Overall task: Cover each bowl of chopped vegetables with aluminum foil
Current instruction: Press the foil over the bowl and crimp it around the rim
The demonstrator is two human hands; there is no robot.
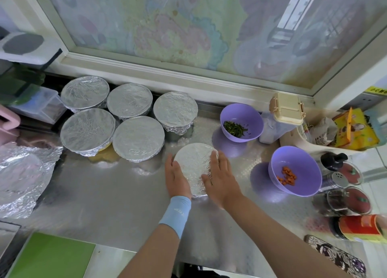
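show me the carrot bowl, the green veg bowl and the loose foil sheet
carrot bowl (299,162): head view, inner wall above the carrots
green veg bowl (240,114): head view, inner wall above the greens
loose foil sheet (25,173): head view, crumpled middle

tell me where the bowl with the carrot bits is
In the head view, the carrot bowl sits uncovered on the right of the counter, just right of the nearest foil-topped bowl and nearer than the bowl of greens.

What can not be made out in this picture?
Head view: contents of the five foil-covered bowls, hidden by foil.
Head view: contents of the near bowl, hidden by foil, the left hand and the right hand.
Head view: red jar, cut off by right edge.
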